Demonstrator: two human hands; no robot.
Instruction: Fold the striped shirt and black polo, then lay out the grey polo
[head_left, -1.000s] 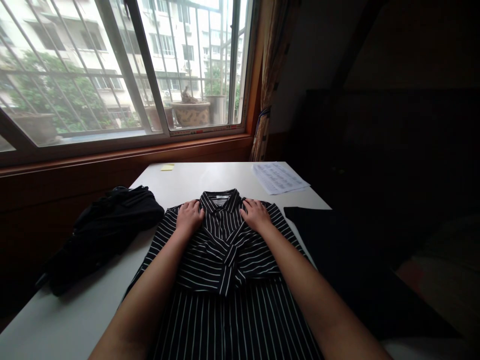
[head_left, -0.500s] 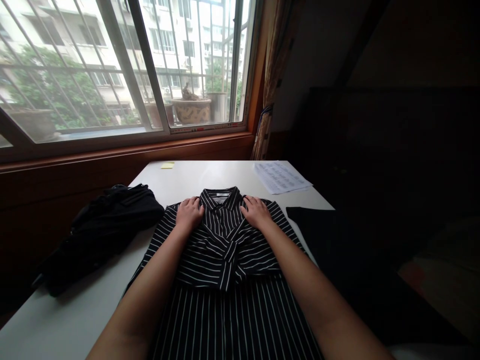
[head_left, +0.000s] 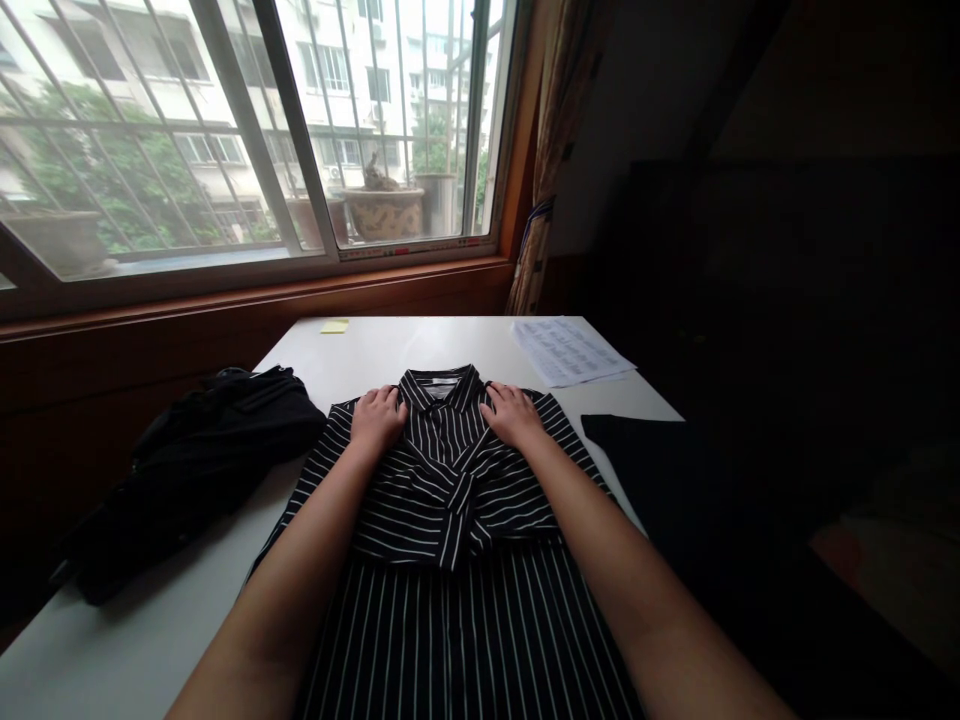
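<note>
A black shirt with white stripes (head_left: 450, 620) lies front up on the white table, its collar (head_left: 441, 388) at the far end. Both sleeves are folded across the chest, and the cuffs cross near the middle. My left hand (head_left: 377, 415) rests on the shirt's left shoulder, just beside the collar, with its fingers stretched out over the cloth. On the other side of the collar, my right hand (head_left: 512, 412) lies on the right shoulder, fingers also extended. The fingertips press on the fabric; neither hand is closed round it.
A heap of black clothing (head_left: 217, 460) lies on the table's left side. Dark cloth (head_left: 637, 445) covers part of the right edge. Printed sheets (head_left: 574, 350) and a yellow sticky note (head_left: 334, 326) lie toward the back of the white table (head_left: 435, 340). Behind stands a barred window (head_left: 300, 130).
My view has shifted very slightly. Both hands stay on the shirt's shoulders, and the shirt lies as before.
</note>
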